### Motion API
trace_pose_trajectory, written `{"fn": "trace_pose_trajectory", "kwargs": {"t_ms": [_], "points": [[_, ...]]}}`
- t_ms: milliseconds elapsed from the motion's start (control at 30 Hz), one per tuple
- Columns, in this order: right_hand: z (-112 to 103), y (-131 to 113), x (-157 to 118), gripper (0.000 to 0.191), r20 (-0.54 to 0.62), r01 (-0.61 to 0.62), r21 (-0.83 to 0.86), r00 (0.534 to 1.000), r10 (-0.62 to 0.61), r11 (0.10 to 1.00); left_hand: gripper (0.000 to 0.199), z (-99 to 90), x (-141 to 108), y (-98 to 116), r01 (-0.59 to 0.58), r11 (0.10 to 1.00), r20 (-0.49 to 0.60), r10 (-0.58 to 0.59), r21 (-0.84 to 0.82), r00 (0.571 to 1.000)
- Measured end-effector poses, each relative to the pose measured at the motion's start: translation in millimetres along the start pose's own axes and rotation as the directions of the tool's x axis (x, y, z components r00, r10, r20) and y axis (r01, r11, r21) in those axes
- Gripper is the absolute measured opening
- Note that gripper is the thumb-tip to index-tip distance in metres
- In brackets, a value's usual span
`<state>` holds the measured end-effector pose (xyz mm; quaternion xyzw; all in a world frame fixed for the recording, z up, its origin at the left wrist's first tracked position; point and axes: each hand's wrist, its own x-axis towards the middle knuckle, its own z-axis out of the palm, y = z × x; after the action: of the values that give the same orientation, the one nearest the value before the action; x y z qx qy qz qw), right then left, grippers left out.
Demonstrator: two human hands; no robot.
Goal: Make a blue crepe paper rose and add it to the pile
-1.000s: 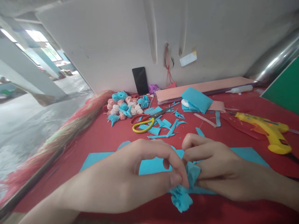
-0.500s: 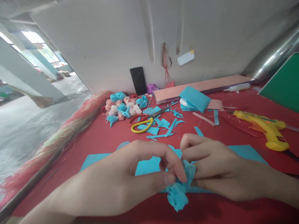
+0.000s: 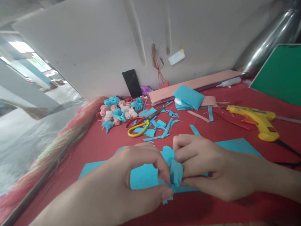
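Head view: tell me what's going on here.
A person's left hand and right hand share a pinching grip on a crumpled piece of blue paper, over a blue sheet on a red tabletop. Beyond them lie scissors, blue scraps and a cluster of blue, pink and white rosettes; a yellow glue gun lies off to the right.

Between the fingers (image 3: 188,153), a crinkled, matt, light-blue paper piece (image 3: 176,172); beneath them, a smooth light-blue paper sheet (image 3: 143,177); beyond, loop-handled metal scissors (image 3: 148,120); to their right, a smooth yellow plastic glue gun (image 3: 256,116).
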<state>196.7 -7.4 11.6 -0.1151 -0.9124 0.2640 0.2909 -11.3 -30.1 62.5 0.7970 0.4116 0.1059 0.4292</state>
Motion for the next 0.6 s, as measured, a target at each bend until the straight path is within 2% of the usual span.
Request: {"fn": "trace_pose_trajectory", "kwargs": {"t_ms": [200,400,600], "points": [[0,-6,-2,0.023,0.038,-0.106,-0.007,0.994,0.106,0.994,0.006,2.6,3,-3,0.01,0.999,-0.015,-0.01,0.042,1.0],[0,-12,0,0.025,0.065,-0.183,0.002,0.981,0.183,0.983,0.008,3.3,2,-8,-0.016,0.999,0.024,0.015,0.05,1.0],[-2,-17,0,0.021,0.06,-0.215,0.013,0.975,0.213,0.977,0.005,2.2,3,-12,0.0,0.998,0.099,0.006,-0.062,0.995]]}}
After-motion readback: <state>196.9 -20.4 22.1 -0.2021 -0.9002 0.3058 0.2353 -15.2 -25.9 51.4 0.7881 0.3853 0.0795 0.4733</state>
